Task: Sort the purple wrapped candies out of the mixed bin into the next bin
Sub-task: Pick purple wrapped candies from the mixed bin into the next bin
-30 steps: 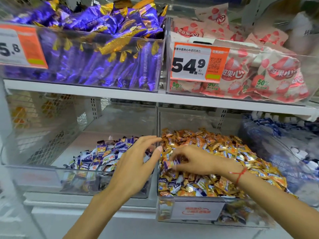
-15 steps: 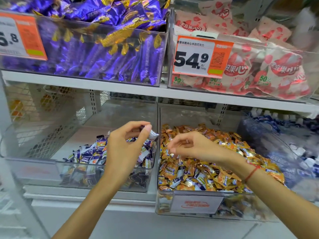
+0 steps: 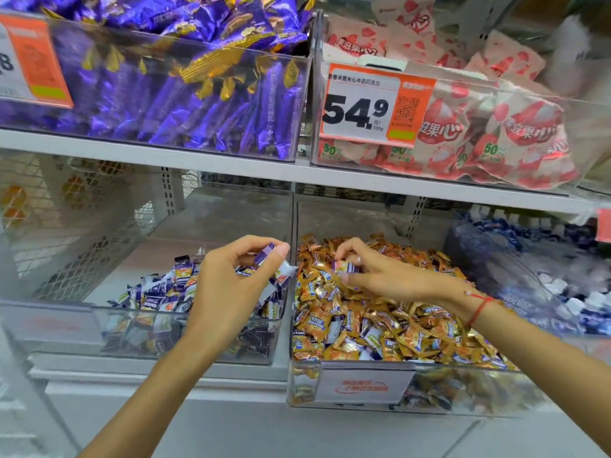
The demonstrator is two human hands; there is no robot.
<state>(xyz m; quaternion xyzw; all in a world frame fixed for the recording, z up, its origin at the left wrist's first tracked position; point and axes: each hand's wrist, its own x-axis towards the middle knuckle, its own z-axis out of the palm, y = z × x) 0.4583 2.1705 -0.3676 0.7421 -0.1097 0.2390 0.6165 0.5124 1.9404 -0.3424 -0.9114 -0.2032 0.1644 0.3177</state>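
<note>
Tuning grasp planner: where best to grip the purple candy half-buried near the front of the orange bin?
Judgement: pinch the purple candy across its short sides, fingers coming straight down. It lies flat among the orange candies, only its top face exposed, and the bin's clear front wall blocks a frontal approach.

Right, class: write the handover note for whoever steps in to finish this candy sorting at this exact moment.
Left hand: pinches purple candies over the purple bin, not released.
Right hand: pinches another purple candy just above the mixed bin.
Done: a pile of purple pieces already lies in the purple bin.
Left: drop both, then pick out the purple ones showing among the orange candies.
</note>
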